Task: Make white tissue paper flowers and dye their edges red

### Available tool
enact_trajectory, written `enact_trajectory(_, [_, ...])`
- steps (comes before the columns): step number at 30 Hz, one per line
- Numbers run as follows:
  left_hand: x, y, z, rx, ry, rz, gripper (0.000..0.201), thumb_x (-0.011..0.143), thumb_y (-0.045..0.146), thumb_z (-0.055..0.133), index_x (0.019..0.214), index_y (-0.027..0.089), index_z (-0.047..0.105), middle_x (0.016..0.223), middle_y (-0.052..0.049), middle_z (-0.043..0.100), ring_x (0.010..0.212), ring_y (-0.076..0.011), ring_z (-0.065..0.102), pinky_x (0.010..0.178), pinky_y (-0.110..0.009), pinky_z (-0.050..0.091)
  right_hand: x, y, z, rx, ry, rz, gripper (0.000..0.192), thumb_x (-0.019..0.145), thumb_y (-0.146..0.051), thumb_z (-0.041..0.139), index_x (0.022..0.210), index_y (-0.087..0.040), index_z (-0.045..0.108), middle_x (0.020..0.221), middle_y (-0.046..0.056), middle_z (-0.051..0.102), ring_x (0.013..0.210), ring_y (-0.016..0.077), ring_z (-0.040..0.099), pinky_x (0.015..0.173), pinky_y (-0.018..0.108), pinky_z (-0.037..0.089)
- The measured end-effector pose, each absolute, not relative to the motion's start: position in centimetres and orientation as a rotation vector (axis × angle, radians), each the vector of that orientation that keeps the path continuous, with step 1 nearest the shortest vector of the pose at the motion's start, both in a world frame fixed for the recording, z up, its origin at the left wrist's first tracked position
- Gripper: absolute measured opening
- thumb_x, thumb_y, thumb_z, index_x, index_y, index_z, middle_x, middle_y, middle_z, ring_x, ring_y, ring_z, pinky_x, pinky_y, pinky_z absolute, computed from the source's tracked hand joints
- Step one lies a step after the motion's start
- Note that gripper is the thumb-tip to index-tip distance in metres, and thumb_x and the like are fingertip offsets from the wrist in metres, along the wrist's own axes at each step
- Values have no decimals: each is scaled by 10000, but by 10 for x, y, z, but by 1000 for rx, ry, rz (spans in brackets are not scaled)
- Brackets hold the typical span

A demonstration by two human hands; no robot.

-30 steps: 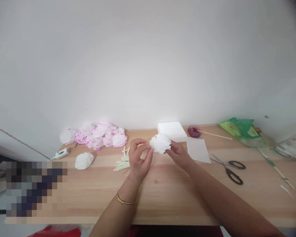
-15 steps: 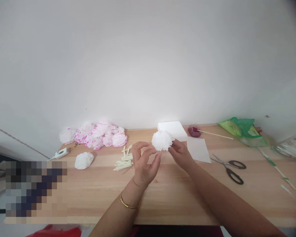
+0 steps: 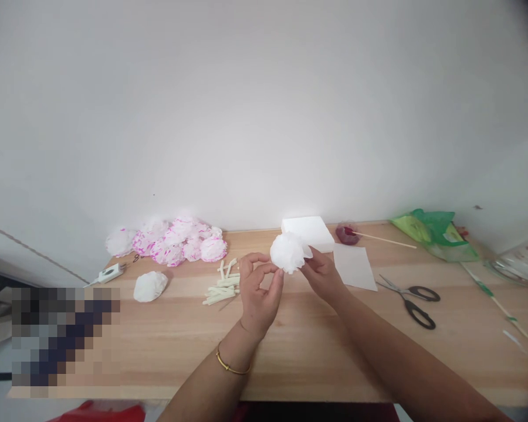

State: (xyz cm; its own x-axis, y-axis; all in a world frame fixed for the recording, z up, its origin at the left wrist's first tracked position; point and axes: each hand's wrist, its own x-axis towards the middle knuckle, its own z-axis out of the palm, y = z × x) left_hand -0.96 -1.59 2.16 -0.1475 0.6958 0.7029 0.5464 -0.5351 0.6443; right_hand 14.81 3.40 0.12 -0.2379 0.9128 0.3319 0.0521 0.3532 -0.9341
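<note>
We work at a wooden bench [image 3: 317, 357] set against a white wall [image 3: 246, 105]. At the bench's back left lies a heap of pink-edged flowers [image 3: 176, 241], and nearer us a lone white flower [image 3: 150, 286] with a small white device [image 3: 110, 272] just beside it. At the back right sits a green bag [image 3: 435, 233]. A white block [image 3: 307, 231] stands at the back middle, with a flat sheet [image 3: 354, 266] just to its right. Our scissors [image 3: 411, 300] lie right of the sheet, apart from it. A dark red blob [image 3: 345, 234] with a thin stick [image 3: 387, 240] reaching out of it rests behind the sheet. A loose pile of pale sticks [image 3: 222, 284] lies left of our hands.

Our right hand [image 3: 321, 274] pinches the white tissue flower [image 3: 287, 252] from its right side and holds it above the bench, in front of the block. Our left hand [image 3: 259, 290] is curled narrow, thumb and forefinger close together, its fingertips [image 3: 278, 273] touching the flower's lower left edge. A gold bangle [image 3: 231, 366] circles the left wrist.
</note>
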Motion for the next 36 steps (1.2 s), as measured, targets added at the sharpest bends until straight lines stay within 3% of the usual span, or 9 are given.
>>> enact_trajectory(4, [-8,-15,22,1927,1451,1768,46,792,152,578,772,179,609,928,-63,528,925,-189,539,816,-372,451,148,34,-1,-894,-1610,1025,250,842,-412,560,980,-217,635,822,39,642,800,207,588,807,343,481])
enact_trajectory(11, [-6,-17,19,2058,1359,1824,95,763,106,596,804,191,604,990,-65,510,978,-198,516,852,-389,439,148,34,1,-857,-1632,1035,260,839,-384,580,1044,-237,642,1011,50,661,852,207,597,853,346,460])
enact_trajectory(16, [-9,-18,21,2028,1319,1893,61,788,142,582,827,189,579,982,-66,518,959,-194,520,852,-395,436,148,35,0,-823,-1615,1066,312,836,-413,579,1085,-232,634,1037,60,664,913,228,605,843,352,470])
enact_trajectory(28, [-13,-14,21,1959,1412,1802,30,788,173,579,812,190,585,953,-61,526,944,-197,523,836,-381,433,148,33,0,-861,-1647,1056,304,834,-435,569,1057,-238,631,950,59,660,877,231,592,839,358,470])
enact_trajectory(36, [-14,-10,22,1842,1427,1778,39,806,176,558,770,185,572,925,-51,531,934,-184,526,845,-363,419,150,35,-1,-841,-1620,1115,313,850,-463,539,1027,-221,629,870,38,656,811,196,583,737,303,469])
